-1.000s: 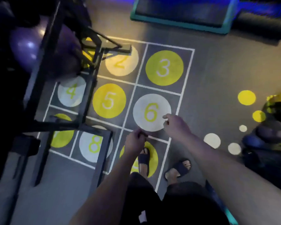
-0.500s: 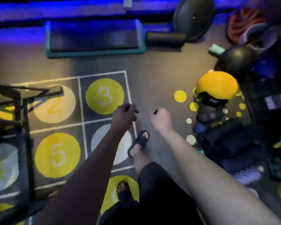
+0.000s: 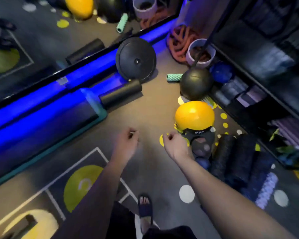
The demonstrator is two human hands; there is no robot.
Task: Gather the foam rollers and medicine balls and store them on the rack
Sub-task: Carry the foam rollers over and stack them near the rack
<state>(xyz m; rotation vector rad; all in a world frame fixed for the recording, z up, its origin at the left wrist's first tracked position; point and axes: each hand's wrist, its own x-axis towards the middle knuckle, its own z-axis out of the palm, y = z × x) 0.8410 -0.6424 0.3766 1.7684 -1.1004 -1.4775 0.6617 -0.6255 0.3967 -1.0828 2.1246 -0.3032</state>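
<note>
A yellow medicine ball lies on the floor right of centre, with a black medicine ball behind it and a blue ball further back. A black foam roller lies by the mirror; a small teal roller sits near the black ball. Several dark rollers lie beside the rack on the right. My left hand and my right hand hang loosely curled above the floor, holding nothing. My right hand is just left of the yellow ball.
A black weight plate leans on the mirror. An orange rope and a pale bucket sit at the back. A teal-edged step platform lies on the left. Numbered floor markings are below my arms.
The view has swung right from the numbered grid and the black frame toward the balls, rollers and rack. I have stepped closer; both hands stay empty and curled.
</note>
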